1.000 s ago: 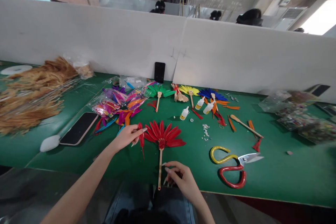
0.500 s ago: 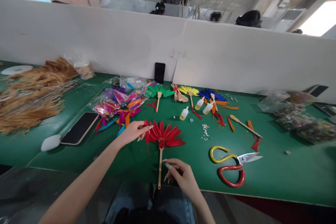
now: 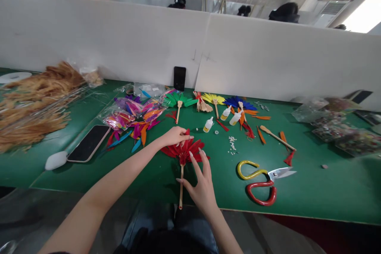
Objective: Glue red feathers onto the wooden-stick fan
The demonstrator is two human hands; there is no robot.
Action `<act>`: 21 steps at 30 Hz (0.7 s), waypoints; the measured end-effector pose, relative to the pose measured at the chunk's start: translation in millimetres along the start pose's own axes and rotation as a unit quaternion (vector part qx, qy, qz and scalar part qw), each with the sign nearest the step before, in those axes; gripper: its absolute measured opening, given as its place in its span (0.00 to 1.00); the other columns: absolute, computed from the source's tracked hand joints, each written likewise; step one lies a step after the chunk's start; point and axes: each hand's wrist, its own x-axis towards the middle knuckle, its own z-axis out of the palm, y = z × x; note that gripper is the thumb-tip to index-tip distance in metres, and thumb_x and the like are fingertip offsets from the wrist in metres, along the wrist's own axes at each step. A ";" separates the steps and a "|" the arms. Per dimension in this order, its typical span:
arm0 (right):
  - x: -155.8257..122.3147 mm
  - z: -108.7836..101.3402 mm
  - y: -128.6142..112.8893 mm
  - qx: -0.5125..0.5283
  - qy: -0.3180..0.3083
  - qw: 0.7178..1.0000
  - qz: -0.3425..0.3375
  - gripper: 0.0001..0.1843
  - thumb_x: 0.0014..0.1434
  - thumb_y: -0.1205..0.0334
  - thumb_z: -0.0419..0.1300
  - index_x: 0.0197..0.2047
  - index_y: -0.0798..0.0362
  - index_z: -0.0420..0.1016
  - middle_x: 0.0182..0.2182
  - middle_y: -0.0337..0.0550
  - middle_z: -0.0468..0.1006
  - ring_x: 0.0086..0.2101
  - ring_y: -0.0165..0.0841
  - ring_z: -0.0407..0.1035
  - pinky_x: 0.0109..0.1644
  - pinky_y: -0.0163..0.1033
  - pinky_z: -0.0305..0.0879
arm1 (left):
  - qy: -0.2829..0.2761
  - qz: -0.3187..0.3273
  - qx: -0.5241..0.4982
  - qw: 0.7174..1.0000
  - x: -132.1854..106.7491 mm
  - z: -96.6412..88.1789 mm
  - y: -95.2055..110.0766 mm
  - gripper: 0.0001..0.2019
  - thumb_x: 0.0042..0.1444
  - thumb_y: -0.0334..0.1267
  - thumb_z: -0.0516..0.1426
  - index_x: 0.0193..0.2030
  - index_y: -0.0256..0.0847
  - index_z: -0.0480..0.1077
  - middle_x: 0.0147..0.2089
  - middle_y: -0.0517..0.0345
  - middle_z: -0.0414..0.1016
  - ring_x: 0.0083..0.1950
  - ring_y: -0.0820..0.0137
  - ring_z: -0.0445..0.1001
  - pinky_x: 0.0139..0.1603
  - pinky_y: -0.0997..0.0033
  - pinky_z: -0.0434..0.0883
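Left hand shifted right since half second ago, from left edge of red feather fan onto its far side. Fingers held together, pressed on feathers; grip on single feather cannot be told. Right hand moved up from near end of stick; fingers now spread, tips laid on fan. Fan lies mid-table, partly hidden by both hands. Glue bottle just beyond; beads, scissors right; phone left.
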 end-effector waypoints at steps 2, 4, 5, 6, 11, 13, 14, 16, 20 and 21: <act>1.2 2.2 0.6 -0.030 -0.014 0.999 -0.014 0.39 0.58 0.52 0.60 0.68 0.44 0.49 0.68 0.49 0.41 0.65 0.52 0.40 0.62 0.61 0.54 | -0.012 -0.004 0.007 1.000 3.9 1.8 -1.4 0.24 0.50 0.59 0.56 0.20 0.40 0.62 0.19 0.60 0.71 0.17 0.75 0.65 0.23 0.74 0.63; 2.0 3.2 1.6 -0.054 -0.025 0.998 -0.025 0.37 0.58 0.51 0.59 0.68 0.44 0.50 0.69 0.47 0.39 0.66 0.52 0.39 0.62 0.62 0.53 | -0.021 -0.008 0.014 1.000 6.6 2.1 -3.2 0.24 0.50 0.60 0.56 0.20 0.39 0.62 0.19 0.59 0.71 0.17 0.75 0.66 0.22 0.74 0.62; 2.3 3.5 2.2 -0.064 -0.029 0.997 -0.031 0.37 0.58 0.50 0.59 0.67 0.44 0.51 0.69 0.47 0.38 0.66 0.52 0.38 0.62 0.62 0.53 | -0.024 -0.009 0.017 1.000 7.6 1.9 -4.1 0.24 0.51 0.60 0.55 0.20 0.39 0.63 0.19 0.59 0.71 0.17 0.75 0.65 0.22 0.74 0.62; 2.6 3.8 2.8 -0.073 -0.033 0.996 -0.035 0.37 0.59 0.50 0.59 0.67 0.43 0.51 0.69 0.46 0.38 0.66 0.52 0.38 0.62 0.61 0.53 | -0.026 -0.010 0.019 0.999 8.3 1.7 -5.0 0.24 0.51 0.60 0.55 0.20 0.39 0.63 0.19 0.59 0.71 0.17 0.75 0.65 0.22 0.74 0.62; 4.3 6.9 5.7 -0.109 -0.054 0.991 -0.052 0.35 0.59 0.48 0.57 0.67 0.43 0.52 0.69 0.46 0.36 0.66 0.53 0.39 0.62 0.61 0.52 | -0.025 -0.013 0.033 0.999 9.8 2.8 -9.1 0.25 0.50 0.61 0.56 0.19 0.39 0.62 0.18 0.60 0.71 0.15 0.77 0.63 0.22 0.75 0.61; 4.9 8.0 6.3 -0.115 -0.061 0.990 -0.055 0.35 0.60 0.48 0.56 0.67 0.43 0.52 0.69 0.47 0.36 0.65 0.53 0.39 0.62 0.62 0.51 | -0.020 -0.016 0.038 0.999 9.8 4.3 -10.2 0.25 0.49 0.61 0.56 0.20 0.39 0.62 0.18 0.61 0.71 0.14 0.77 0.62 0.21 0.75 0.61; 5.1 8.2 6.4 -0.117 -0.064 0.990 -0.055 0.35 0.60 0.48 0.56 0.67 0.43 0.52 0.69 0.47 0.37 0.65 0.52 0.40 0.62 0.62 0.51 | -0.017 -0.016 0.041 0.999 9.8 5.1 -10.7 0.25 0.49 0.61 0.56 0.20 0.39 0.62 0.18 0.61 0.71 0.14 0.77 0.62 0.21 0.75 0.61; 5.6 8.2 6.1 -0.121 -0.070 0.989 -0.055 0.35 0.60 0.47 0.56 0.67 0.43 0.51 0.69 0.47 0.37 0.65 0.52 0.41 0.62 0.62 0.52 | -0.008 -0.018 0.050 0.999 9.9 6.3 -11.2 0.24 0.49 0.61 0.56 0.22 0.39 0.63 0.18 0.61 0.71 0.13 0.77 0.61 0.19 0.75 0.60; 6.5 7.4 4.7 -0.132 -0.077 0.987 -0.053 0.35 0.60 0.47 0.55 0.68 0.42 0.50 0.69 0.47 0.38 0.65 0.53 0.42 0.61 0.62 0.53 | 0.058 -0.016 0.086 0.995 8.8 3.0 -10.0 0.23 0.52 0.60 0.54 0.31 0.39 0.68 0.16 0.63 0.69 0.14 0.74 0.63 0.19 0.75 0.58; 6.8 7.2 4.5 -0.134 -0.077 0.987 -0.052 0.35 0.60 0.47 0.55 0.68 0.42 0.50 0.69 0.47 0.39 0.65 0.53 0.43 0.61 0.62 0.53 | 0.084 -0.012 0.098 0.992 7.1 0.8 -9.1 0.23 0.55 0.60 0.52 0.34 0.39 0.68 0.15 0.64 0.68 0.15 0.72 0.64 0.20 0.75 0.59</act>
